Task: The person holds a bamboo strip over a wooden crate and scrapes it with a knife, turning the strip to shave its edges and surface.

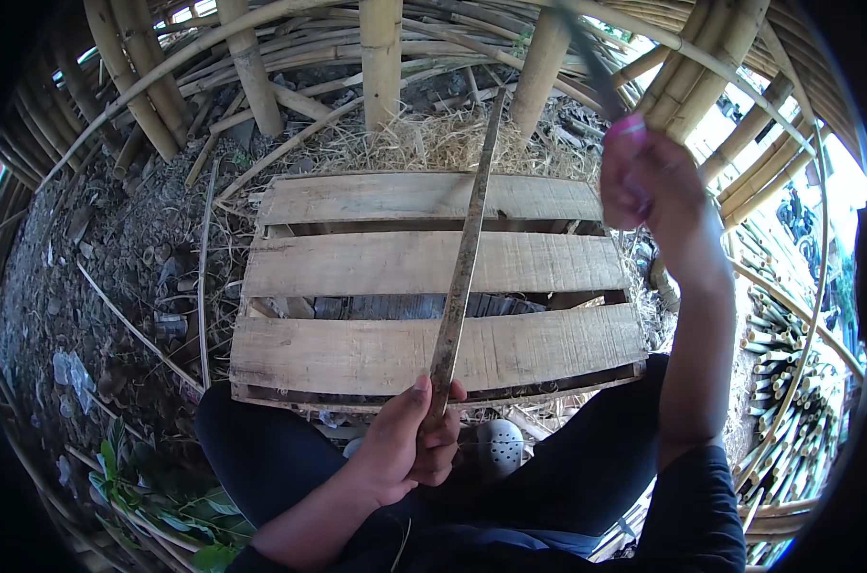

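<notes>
Count: 1 bamboo strip (464, 256), 1 wooden pallet (357, 263) w/ 3 top boards, 1 blade (596, 67) w/ pink handle, 3 thick bamboo posts upright behind the pallet, plus lots of thinner poles, too many to count. 1 cut-pole stack (787, 382) at right. 1 pale clog (498, 445) between the knees.

Left hand (406, 449): low centre, forearm comes in from bottom edge. Fingers curled tight round the near end of the strip, thumb up along its left side. The strip runs from that grip up and slightly right, across all 3 boards, far tip over the straw (433, 143) past the pallet's back edge. Looks held just above the boards; can't tell if it touches them.

Right hand (648, 177): raised high at right, elbow bent, forearm near vertical, well apart from the strip. Fist closed on the pink handle; the blade points up-left, motion-blurred, so exact finger lay can't be told.

Edges/room: the pallet's near edge sits right at the knees, dark trousers on both sides. Gaps between boards show dark slats below. Left of the pallet: open dirt ground (99, 286) w/ litter and loose sticks, green leaves (156, 497) lower left. Right side tight: bent poles and the stack are close. Curved poles arch overhead and all round the rim. Free space is mostly above the pallet, between the two hands.
</notes>
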Demonstrator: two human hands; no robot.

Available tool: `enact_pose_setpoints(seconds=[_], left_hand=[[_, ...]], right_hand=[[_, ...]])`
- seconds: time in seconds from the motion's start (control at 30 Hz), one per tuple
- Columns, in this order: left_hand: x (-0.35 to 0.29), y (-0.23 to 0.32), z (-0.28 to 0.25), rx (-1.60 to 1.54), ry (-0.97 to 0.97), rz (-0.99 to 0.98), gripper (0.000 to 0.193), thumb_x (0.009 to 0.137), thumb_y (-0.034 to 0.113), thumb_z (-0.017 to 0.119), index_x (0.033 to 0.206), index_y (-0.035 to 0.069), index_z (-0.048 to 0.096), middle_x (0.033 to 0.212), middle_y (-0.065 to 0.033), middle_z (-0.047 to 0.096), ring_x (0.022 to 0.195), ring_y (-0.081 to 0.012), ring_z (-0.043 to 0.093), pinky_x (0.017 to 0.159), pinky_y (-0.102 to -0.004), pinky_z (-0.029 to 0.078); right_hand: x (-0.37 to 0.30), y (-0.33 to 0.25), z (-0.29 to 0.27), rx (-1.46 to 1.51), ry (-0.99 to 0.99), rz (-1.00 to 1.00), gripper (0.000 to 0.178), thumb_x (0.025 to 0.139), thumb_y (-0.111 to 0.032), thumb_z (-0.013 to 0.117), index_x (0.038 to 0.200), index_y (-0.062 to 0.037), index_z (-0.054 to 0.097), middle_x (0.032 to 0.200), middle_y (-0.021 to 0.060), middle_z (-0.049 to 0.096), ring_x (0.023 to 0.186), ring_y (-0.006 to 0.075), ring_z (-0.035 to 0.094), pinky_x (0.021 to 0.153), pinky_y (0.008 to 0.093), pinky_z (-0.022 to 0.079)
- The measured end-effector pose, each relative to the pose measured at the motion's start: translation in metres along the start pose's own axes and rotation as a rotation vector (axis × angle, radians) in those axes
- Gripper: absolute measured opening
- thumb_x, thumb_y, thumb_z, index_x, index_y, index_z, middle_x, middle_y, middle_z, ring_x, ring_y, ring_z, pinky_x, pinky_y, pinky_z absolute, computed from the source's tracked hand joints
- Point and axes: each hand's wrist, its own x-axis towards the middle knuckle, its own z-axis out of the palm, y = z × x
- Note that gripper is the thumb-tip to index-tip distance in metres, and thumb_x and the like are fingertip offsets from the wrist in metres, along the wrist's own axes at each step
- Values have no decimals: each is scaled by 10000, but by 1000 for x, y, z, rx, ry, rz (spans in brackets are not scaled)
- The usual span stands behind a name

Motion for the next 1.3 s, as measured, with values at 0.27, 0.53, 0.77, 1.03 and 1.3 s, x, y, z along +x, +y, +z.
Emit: enact_pose_setpoints(seconds=[0.27, 0.53, 0.77, 1.03, 1.3], left_hand=[[11, -4, -5, -123, -76, -89, 395, 999, 507, 345, 1062, 142, 482, 723, 11, 403, 504, -100, 365, 418, -238, 294], [14, 2, -5, -83, 49, -25, 404, 1018, 457, 320, 1157, 108, 468, 696, -7, 445, 456, -81, 378, 337, -210, 326], [17, 2, -9, -125, 19, -27, 381, 1028, 441, 280, 1054, 102, 453, 589, -9, 428, 351, -78, 328, 271, -223, 299], [15, 3, -5, -203, 4, -110, 412, 1036, 419, 242, 856, 98, 425, 529, -31, 422, 289, -103, 343, 217, -238, 300], [22, -18, -4, -7, 111, -27, 382, 1025, 376, 282, 824, 86, 428, 499, -54, 406, 292, -167, 378, 281, -282, 393]], right_hand=[[-44, 62, 24, -376, -482, -96, 73, 881, -39, 592, 882, 33, 587, 729, 145, 591, 586, 274, 574, 553, 392, 453], [-75, 49, 55, -220, -630, 75, 136, 868, -114, 634, 857, 8, 575, 713, 155, 634, 612, 316, 628, 530, 389, 475], [-84, 57, 73, -233, -636, 44, 144, 850, -110, 637, 780, -18, 552, 596, 134, 567, 518, 325, 591, 484, 408, 448], [-91, 39, 84, -145, -692, 60, 291, 892, -230, 610, 788, 37, 560, 557, 158, 604, 480, 324, 619, 459, 399, 492], [-95, 33, 83, -383, -811, -13, 344, 946, -341, 537, 828, -22, 586, 478, 79, 554, 387, 239, 565, 401, 363, 464]])
